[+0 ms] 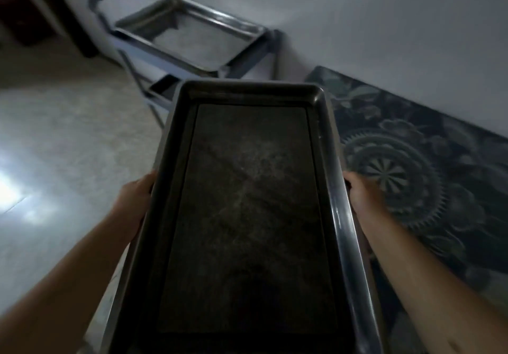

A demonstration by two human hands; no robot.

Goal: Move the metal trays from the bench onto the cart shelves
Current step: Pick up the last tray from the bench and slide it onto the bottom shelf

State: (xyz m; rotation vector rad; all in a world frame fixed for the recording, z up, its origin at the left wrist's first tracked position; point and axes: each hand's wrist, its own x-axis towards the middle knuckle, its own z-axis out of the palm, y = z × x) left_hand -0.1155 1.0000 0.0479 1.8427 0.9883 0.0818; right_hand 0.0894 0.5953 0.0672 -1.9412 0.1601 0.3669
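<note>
Trouble lay mostly in the length of the metal tray: it was carried lengthwise, its far end toward twelve o'clock, gripped only at its long edges. The left hand at nine o'clock and the right hand at three o'clock were each closed on a rim, fingers hidden beneath. The cart stood at eleven o'clock against the wall, well apart from the tray's far end. Its top shelf looked bare. In the dim light the leading corner could have struck the cart's frame, or the tray could have tipped forward.
</note>
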